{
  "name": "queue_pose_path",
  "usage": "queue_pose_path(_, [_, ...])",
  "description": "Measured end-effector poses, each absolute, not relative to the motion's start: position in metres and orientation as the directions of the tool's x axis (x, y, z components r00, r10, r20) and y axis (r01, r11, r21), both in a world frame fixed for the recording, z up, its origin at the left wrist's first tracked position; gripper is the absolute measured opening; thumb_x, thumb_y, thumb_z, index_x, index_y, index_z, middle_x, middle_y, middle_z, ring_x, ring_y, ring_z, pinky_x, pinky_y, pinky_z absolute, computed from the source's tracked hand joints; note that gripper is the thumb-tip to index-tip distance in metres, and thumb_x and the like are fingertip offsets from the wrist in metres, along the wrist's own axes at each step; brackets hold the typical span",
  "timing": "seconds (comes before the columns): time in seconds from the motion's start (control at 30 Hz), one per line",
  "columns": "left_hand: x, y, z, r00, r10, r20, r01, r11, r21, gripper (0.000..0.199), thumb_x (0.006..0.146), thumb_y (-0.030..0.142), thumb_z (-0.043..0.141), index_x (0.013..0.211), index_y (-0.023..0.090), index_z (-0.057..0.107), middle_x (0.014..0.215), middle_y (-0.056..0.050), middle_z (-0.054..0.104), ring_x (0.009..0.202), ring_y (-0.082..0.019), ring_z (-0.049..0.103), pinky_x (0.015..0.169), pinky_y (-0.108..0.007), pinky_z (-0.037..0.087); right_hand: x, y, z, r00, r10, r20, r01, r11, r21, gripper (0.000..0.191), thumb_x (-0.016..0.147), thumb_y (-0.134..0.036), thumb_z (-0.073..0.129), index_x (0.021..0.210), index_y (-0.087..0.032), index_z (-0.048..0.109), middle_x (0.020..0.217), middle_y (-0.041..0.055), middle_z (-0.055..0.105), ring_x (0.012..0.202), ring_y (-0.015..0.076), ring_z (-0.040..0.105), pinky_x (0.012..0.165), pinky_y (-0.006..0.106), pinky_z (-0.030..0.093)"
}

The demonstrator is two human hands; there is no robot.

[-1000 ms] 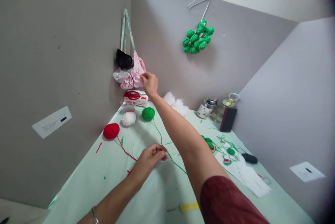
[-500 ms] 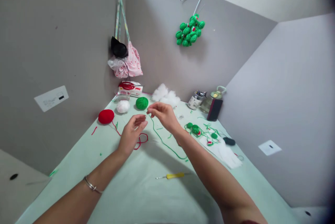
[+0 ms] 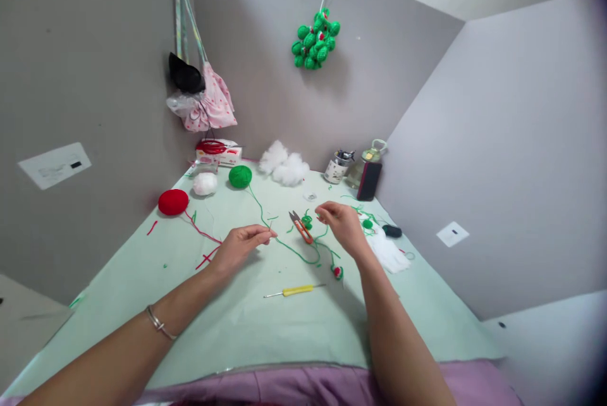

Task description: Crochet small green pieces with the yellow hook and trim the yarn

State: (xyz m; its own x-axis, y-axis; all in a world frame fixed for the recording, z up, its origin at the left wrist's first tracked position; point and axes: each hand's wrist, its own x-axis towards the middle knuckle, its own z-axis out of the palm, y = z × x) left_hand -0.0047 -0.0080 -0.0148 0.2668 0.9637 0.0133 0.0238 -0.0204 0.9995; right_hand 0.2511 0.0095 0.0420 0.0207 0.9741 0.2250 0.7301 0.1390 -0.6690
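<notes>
My left hand point(image 3: 244, 245) is closed in a pinch on a thin, needle-like sliver point(image 3: 270, 226) that stands up from its fingertips. To the right, my right hand point(image 3: 340, 224) is raised over the table, thumb and fingers pinched together on green yarn. Below it, a small green crocheted piece with a red and white part point(image 3: 337, 272) trails a green strand. Orange-handled thread snips point(image 3: 303, 230) lie between the hands, beside a small green piece point(image 3: 307, 221). Green yarn point(image 3: 296, 253) runs from the green ball point(image 3: 240, 176) across the table.
A yellow-handled crochet hook point(image 3: 298, 291) lies in front. Around the back are a red yarn ball point(image 3: 173, 202), a white ball point(image 3: 205, 184), fluffy stuffing point(image 3: 290, 169), a tin of tools point(image 3: 336, 169) and a propped phone point(image 3: 369, 181). Green crocheted pieces point(image 3: 315, 42) hang on the wall.
My hands have moved apart, the right one going rightward. The snips and a green-and-red piece now show between and below them. The whole view has shifted.
</notes>
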Motion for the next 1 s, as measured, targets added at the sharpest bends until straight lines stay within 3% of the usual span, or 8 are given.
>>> queue_pose_path(0.2, [-0.003,-0.011,-0.017,0.273,0.961,-0.052,0.003,0.054,0.999,0.032,0.081,0.052,0.073,0.091,0.022,0.078,0.083,-0.003,0.066,0.087,-0.022,0.059,0.082,-0.033,0.043,0.271,-0.002,0.027,-0.057,0.998,-0.030,0.916,0.040,-0.400,0.008,0.076,-0.018,0.069,0.069,-0.020,0.071,0.073,0.0050,0.071,0.075,0.0201,0.063,0.067,0.028,0.035])
queue_pose_path(0.33, [0.002,-0.016,-0.017,0.308,0.948,-0.079,-0.034,0.094,0.995,0.030,0.081,0.052,0.075,0.088,0.023,0.077,0.088,-0.003,0.068,0.091,-0.022,0.060,0.088,-0.034,0.044,0.257,-0.007,0.016,-0.091,0.989,-0.120,0.934,0.043,-0.356,0.015,0.069,-0.005,0.065,0.060,-0.017,0.065,0.067,0.0059,0.067,0.074,0.0199,0.063,0.069,0.029,0.035])
queue_pose_path(0.47, [0.005,-0.019,-0.016,0.351,0.932,-0.086,-0.092,0.126,0.988,0.030,0.080,0.052,0.075,0.086,0.023,0.076,0.099,-0.006,0.072,0.099,-0.023,0.062,0.096,-0.037,0.045,0.248,-0.010,0.023,-0.179,0.982,-0.059,0.850,0.124,-0.513,0.012,0.073,-0.009,0.063,0.065,-0.017,0.067,0.071,0.0041,0.067,0.073,0.0170,0.059,0.071,0.028,0.038])
queue_pose_path(0.6, [0.006,-0.023,-0.009,0.382,0.922,-0.058,-0.137,0.118,0.984,0.026,0.082,0.049,0.074,0.083,0.023,0.076,0.136,-0.008,0.067,0.125,-0.028,0.056,0.110,-0.041,0.038,0.230,-0.013,0.030,-0.245,0.967,0.072,0.616,0.212,-0.759,0.015,0.084,-0.030,0.061,0.082,-0.018,0.071,0.079,0.0014,0.068,0.073,0.0146,0.058,0.069,0.026,0.044])
queue_pose_path(0.67, [0.007,-0.025,-0.006,0.413,0.910,-0.037,-0.169,0.117,0.979,0.023,0.084,0.046,0.074,0.079,0.023,0.075,0.141,-0.007,0.064,0.130,-0.028,0.054,0.113,-0.042,0.035,0.216,-0.015,0.027,-0.212,0.966,0.146,0.492,0.235,-0.838,0.020,0.086,-0.036,0.061,0.083,-0.018,0.070,0.079,0.0016,0.067,0.072,0.0142,0.057,0.068,0.027,0.045])
queue_pose_path(0.87, [0.011,-0.026,-0.007,0.461,0.887,-0.023,-0.271,0.165,0.948,0.027,0.081,0.047,0.078,0.081,0.020,0.073,0.099,-0.007,0.073,0.098,-0.023,0.066,0.097,-0.039,0.050,0.193,-0.014,0.013,-0.124,0.961,0.246,0.272,0.272,-0.923,0.017,0.080,-0.036,0.071,0.075,-0.020,0.073,0.071,0.0000,0.061,0.065,0.0129,0.051,0.063,0.028,0.043])
queue_pose_path(1.0, [0.010,-0.023,-0.008,0.416,0.909,-0.023,-0.278,0.152,0.949,0.027,0.083,0.047,0.075,0.086,0.020,0.074,0.094,-0.004,0.070,0.088,-0.018,0.064,0.090,-0.033,0.052,0.197,-0.013,0.017,-0.074,0.961,0.266,0.212,0.276,-0.937,0.021,0.084,-0.040,0.069,0.079,-0.021,0.075,0.075,0.0009,0.063,0.069,0.0139,0.053,0.066,0.029,0.043])
